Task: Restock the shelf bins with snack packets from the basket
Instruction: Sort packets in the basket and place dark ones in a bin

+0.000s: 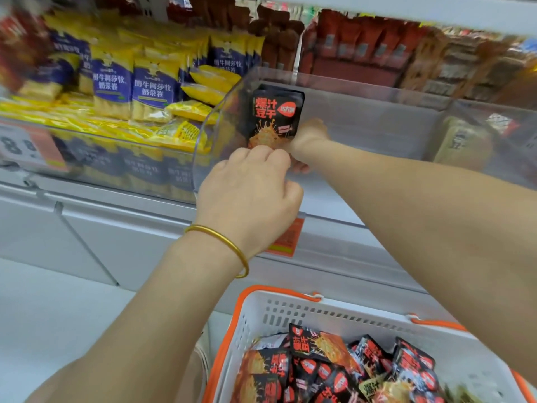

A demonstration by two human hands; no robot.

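Note:
A black snack packet (pixel 274 116) with red lettering stands upright at the left end of a clear plastic shelf bin (pixel 377 120). My right hand (pixel 309 135) reaches into the bin and grips the packet's lower right edge; its fingers are partly hidden behind the packet. My left hand (pixel 252 184), with a gold bangle on the wrist, curls its fingers over the bin's front wall just below the packet. Below, a white basket (pixel 290 311) with an orange rim holds several more black snack packets (pixel 319 370).
The bin to the left is full of blue and yellow packets (pixel 116 82). Red and brown packets (pixel 363 42) fill the row behind. A bin to the right holds beige packets (pixel 462 141). An orange price tag (pixel 286 237) hangs on the shelf edge.

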